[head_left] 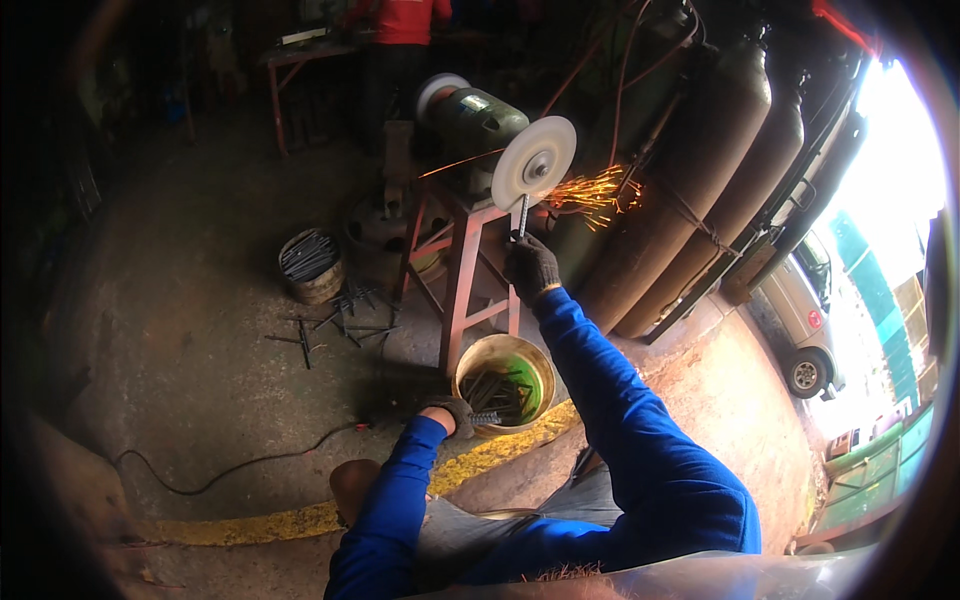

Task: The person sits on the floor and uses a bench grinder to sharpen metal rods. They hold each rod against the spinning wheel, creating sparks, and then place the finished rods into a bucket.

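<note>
My right hand (532,265), in a dark glove, is closed around a short ribbed steel bar (523,213). The bar's upper end touches the lower edge of a pale grinding wheel (515,165), and orange sparks (590,192) fly off to the right. The wheel sits on a green bench grinder (485,115) mounted on a reddish metal stand (463,270). Lower down, my gloved left hand (456,414) is closed on another ribbed bar (487,418), beside a bucket (544,362) with several dark bars inside. The left fingers are partly hidden.
A second bucket (318,290) of bars stands at left, with loose bars (345,322) on the floor nearby. Tall gas cylinders (690,165) lean at right. A black cable (225,472) crosses the floor. Someone in a red top (403,20) stands behind; a vehicle (805,320) is outside.
</note>
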Tool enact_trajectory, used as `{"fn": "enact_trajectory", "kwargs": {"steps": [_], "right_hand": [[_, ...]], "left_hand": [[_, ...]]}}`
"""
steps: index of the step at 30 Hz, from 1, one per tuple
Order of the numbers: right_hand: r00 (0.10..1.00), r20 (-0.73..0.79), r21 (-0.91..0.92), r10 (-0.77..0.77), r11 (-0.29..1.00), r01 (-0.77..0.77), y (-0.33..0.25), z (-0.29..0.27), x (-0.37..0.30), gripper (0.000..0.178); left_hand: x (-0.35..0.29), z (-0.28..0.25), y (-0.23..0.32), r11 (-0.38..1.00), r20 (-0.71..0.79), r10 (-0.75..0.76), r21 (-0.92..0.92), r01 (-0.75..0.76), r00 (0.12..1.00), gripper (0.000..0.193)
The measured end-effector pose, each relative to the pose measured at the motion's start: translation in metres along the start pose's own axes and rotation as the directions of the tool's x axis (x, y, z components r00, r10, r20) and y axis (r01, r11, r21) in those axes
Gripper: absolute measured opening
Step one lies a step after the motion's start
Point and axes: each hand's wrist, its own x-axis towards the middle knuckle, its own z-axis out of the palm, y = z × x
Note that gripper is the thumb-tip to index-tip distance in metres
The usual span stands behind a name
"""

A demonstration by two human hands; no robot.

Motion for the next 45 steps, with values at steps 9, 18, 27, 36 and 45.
{"fn": "enact_trajectory", "kwargs": {"steps": [9,18,27,36,45], "right_hand": [[0.93,0.182,-0.674,-0.319,0.648,0.354,0.002,-0.018,0.016,0.01],[0.969,-0.232,-0.262,-0.084,0.965,0.021,-0.016,0.03,-0.009,0.006],[0.954,-0.233,-0.442,-0.189,0.894,0.069,-0.01,0.028,-0.008,0.006],[0.827,-0.401,-0.437,-0.394,0.876,0.205,-0.003,0.035,-0.021,0.028],[0.824,-0.272,-0.456,-0.498,0.82,0.345,0.008,0.05,-0.069,0.028]], "left_hand": [[0.005,0.0,0.008,0.992,0.026,0.072,0.101,-0.074,0.997,0.042],[0.03,0.024,-0.007,0.996,0.007,0.019,0.089,-0.019,1.0,0.042],[0.03,0.025,-0.006,0.994,-0.048,0.055,0.1,-0.05,0.997,0.038],[0.008,0.004,0.003,1.0,-0.062,0.006,0.009,-0.005,0.998,0.042],[0.086,0.111,-0.059,0.999,-0.1,0.005,-0.049,-0.01,0.995,0.041]]}}
